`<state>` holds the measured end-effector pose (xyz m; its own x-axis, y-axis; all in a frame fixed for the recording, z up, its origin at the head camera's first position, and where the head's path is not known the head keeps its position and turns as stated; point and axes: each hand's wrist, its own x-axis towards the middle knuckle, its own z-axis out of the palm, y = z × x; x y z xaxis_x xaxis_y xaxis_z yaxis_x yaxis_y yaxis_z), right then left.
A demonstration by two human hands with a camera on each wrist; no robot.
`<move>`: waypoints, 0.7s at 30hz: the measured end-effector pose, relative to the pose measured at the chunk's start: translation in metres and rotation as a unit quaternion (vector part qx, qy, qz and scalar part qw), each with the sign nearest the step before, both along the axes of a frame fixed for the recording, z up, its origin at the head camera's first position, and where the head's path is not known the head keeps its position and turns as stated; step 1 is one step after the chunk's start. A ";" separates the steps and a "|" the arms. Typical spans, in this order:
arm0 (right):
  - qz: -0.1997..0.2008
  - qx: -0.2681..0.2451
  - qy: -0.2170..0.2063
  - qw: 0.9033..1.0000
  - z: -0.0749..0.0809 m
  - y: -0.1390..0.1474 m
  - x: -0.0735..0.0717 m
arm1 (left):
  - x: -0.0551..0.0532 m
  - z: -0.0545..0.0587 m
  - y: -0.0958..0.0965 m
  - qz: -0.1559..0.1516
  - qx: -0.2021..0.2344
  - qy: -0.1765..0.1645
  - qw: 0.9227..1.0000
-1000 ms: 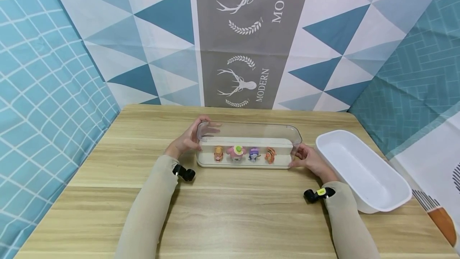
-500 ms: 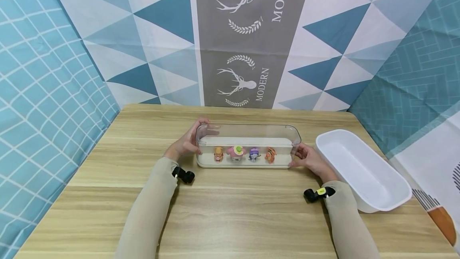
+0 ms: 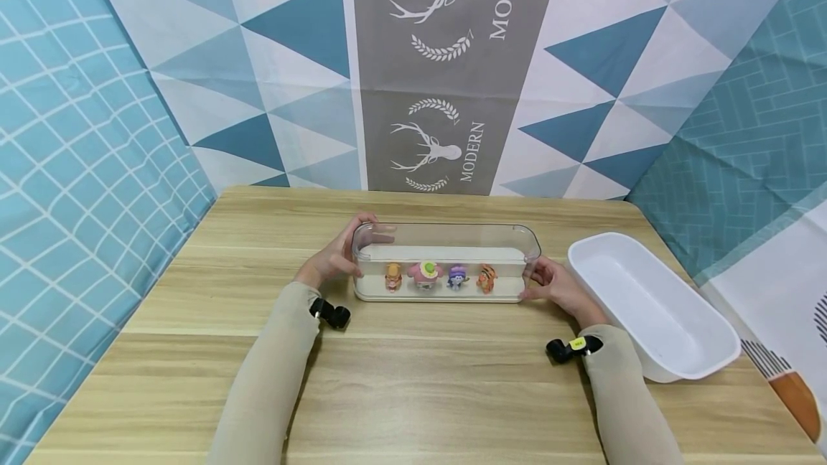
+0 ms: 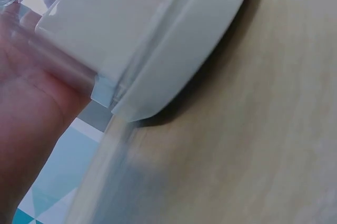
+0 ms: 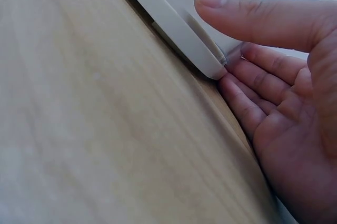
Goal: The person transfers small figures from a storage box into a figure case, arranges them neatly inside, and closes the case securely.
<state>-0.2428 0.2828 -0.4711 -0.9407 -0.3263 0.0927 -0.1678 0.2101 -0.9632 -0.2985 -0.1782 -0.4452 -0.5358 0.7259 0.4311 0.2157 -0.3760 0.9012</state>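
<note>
In the head view a long clear plastic cover (image 3: 446, 235) stands over a cream base (image 3: 439, 299) on the table. Several small toy figurines (image 3: 425, 275) are lined up inside, seen through the front wall. My left hand (image 3: 332, 255) grips the cover's left end, thumb in front and fingers behind. The left wrist view shows its palm (image 4: 37, 92) against the clear wall, above the base's rim. At the opposite end my right hand (image 3: 561, 287) holds the box's lower corner. In the right wrist view its fingertips touch the end of the base (image 5: 174, 29), with the thumb (image 5: 253, 16) across the front.
A white oblong plastic tub (image 3: 652, 307) stands on the right of the wooden table (image 3: 413, 393), close beside my right forearm. Patterned cloth (image 3: 446, 128) hangs behind the table and at both sides.
The clear cover has come down slightly onto the base, its upper edge now a little lower, and my left hand has moved with it. The right hand has stayed nearly still.
</note>
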 end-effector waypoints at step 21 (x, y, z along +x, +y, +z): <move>-0.016 0.027 -0.022 0.999 0.002 -0.002 0.001 | 0.001 0.001 -0.003 -0.009 -0.031 -0.033 0.999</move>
<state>-0.2415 0.2807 -0.4694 -0.9534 -0.2999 0.0333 -0.1172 0.2663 -0.9567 -0.2980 -0.1817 -0.4442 -0.5476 0.7606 0.3489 0.1487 -0.3218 0.9350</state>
